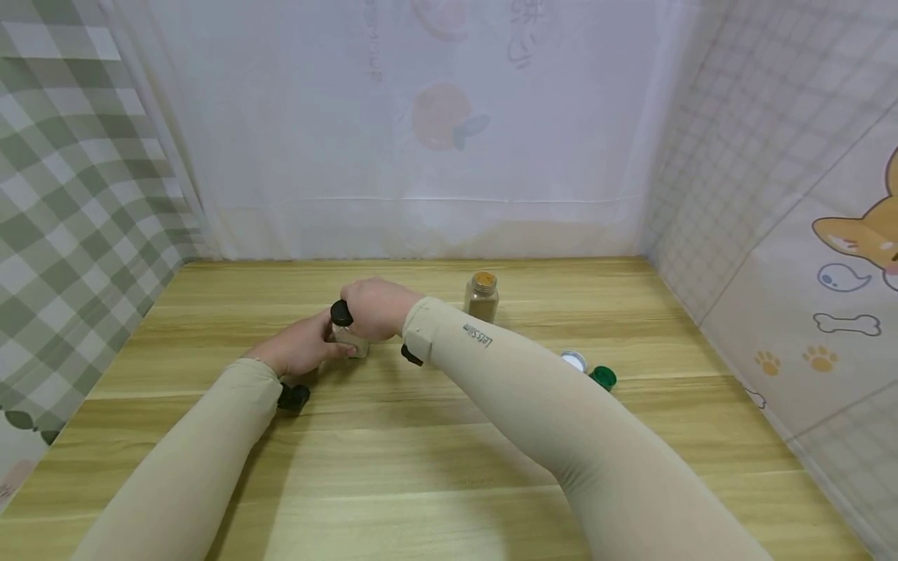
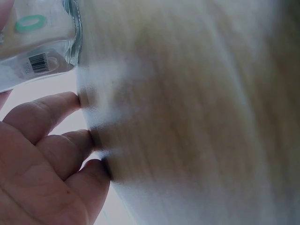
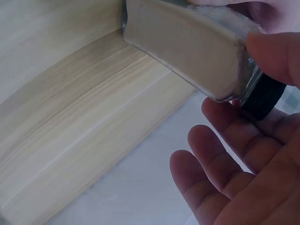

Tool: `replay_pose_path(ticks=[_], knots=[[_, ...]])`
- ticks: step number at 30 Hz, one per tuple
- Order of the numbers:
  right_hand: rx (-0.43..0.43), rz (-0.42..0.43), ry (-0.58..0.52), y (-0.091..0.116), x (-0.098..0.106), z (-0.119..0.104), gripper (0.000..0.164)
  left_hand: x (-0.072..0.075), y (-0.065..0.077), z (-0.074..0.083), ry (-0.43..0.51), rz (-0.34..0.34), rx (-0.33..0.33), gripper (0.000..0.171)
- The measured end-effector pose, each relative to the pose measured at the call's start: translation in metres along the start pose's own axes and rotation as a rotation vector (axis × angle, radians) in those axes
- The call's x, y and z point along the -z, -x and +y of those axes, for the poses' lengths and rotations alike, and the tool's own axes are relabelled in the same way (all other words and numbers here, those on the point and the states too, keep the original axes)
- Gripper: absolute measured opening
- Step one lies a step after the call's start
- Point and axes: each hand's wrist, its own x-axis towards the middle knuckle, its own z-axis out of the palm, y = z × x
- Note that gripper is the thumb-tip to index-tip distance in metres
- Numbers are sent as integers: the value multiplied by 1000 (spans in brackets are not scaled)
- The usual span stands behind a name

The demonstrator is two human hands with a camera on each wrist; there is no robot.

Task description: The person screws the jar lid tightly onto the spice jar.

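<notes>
A clear square-sided jar (image 1: 358, 345) with pale powder inside stands on the table at left of centre, topped by a black cap (image 1: 341, 313). My left hand (image 1: 303, 347) grips the jar's body low down. In the left wrist view, the other fingers (image 2: 70, 145) of that hand touch the table beside the jar, whose barcode shows. From above, my right hand (image 1: 382, 308) pinches the black cap between thumb and index finger. The right wrist view shows the thumb (image 3: 274, 56) at the jar's neck, with the other fingers loosely curled below.
Behind my right forearm stands a second jar (image 1: 482, 302) of brownish powder with an orange-brown top. A green cap (image 1: 603, 378) and a round white-and-silver disc (image 1: 574, 361) lie on the wooden table (image 1: 393, 483) to the right. Fabric-covered walls border the back and sides.
</notes>
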Motion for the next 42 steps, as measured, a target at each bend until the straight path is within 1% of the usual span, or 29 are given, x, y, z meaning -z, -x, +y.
replay_pose_path(ticks=[4,9,13,18,21,25,28,31,33,37,42], knots=[[2,-7,11,1,0,-1,25,0,1,0,-5,-3,9,83],[-5,-7,6,2,1,-2,25,1,0,1,-26,-9,19,80],[-10,-14,-2,3,2,-3,30,1,0,1,-30,-11,21,76],[-21,-5,-4,3,1,-3,36,2,0,1,-20,-7,18,71],[-34,3,-23,3,0,-2,38,1,1,0,-14,-12,11,71],[-39,4,-44,1,-2,-2,54,1,1,-2,2,-26,-1,72],[-12,3,-18,1,-1,-3,58,0,1,-2,8,-29,-10,75],[14,8,0,2,0,-3,45,0,1,-2,5,-26,-7,77],[15,11,2,3,1,-3,39,0,1,-2,6,-24,-4,77],[3,20,1,2,1,-2,35,0,0,-2,15,-20,1,76],[-14,30,-15,1,0,0,33,1,0,-2,15,-18,-2,74]])
